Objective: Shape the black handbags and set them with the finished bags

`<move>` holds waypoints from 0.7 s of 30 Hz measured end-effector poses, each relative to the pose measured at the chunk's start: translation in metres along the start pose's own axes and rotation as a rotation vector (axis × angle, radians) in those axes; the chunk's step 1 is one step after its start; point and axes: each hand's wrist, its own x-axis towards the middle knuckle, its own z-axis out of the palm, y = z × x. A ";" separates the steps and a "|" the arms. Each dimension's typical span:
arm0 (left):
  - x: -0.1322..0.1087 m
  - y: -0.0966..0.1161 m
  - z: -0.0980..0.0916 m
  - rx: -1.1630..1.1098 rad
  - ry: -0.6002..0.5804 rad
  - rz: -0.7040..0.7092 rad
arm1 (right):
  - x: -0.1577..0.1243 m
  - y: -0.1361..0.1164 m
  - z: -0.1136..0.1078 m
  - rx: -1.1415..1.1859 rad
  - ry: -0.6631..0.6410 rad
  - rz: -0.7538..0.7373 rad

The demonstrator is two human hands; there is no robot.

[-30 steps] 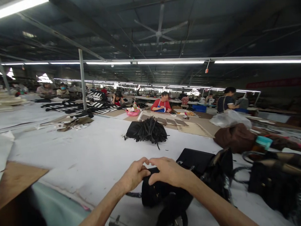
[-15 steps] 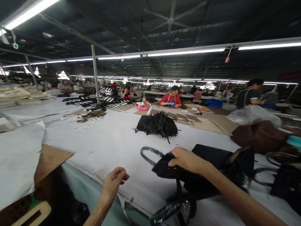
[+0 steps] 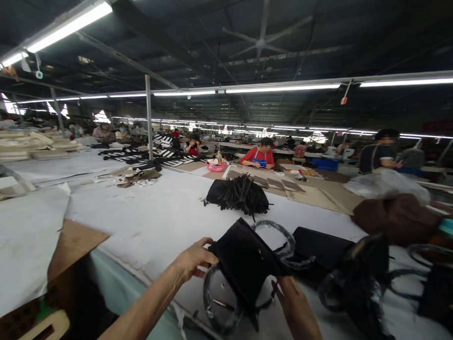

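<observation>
A black handbag (image 3: 241, 263) is held up tilted above the white-covered table (image 3: 168, 197). My left hand (image 3: 196, 259) grips its left edge, thumb on top and fingers curled below. On the right, my right hand (image 3: 292, 299) is closed on the lower right edge, with its fingertips partly hidden by the bag. Two round handles, wrapped in clear plastic, stick out from the bag: one handle (image 3: 208, 294) below, one at the upper right. Further black handbags (image 3: 364, 279) lie to the right of my hands.
Beyond the bag lies a heap of black strips (image 3: 245, 194). Brown material (image 3: 395, 218) and clear plastic sheeting (image 3: 390, 184) sit at the right. A pink basin (image 3: 216, 166) stands near a co-worker in red (image 3: 258, 158). A crate with a pale handle (image 3: 50, 335) is lower left.
My right hand has brought the handbag left and turned it, its handles swinging apart. My left hand, which held nothing, has moved up and right and taken the bag's left edge.
</observation>
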 end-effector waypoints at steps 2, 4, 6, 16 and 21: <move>0.001 -0.002 0.010 0.009 0.010 0.054 | -0.012 0.020 0.004 0.247 0.010 0.032; 0.002 -0.003 0.022 0.019 0.024 0.107 | -0.020 0.032 0.002 0.459 0.024 0.130; 0.005 0.000 0.035 0.086 0.080 0.158 | -0.024 0.037 -0.008 0.501 0.036 0.226; -0.021 0.027 0.096 0.623 0.234 0.548 | -0.028 -0.085 -0.074 -0.098 0.070 0.001; -0.045 0.016 0.096 0.857 0.198 0.631 | -0.037 -0.089 -0.053 -0.341 -0.108 0.068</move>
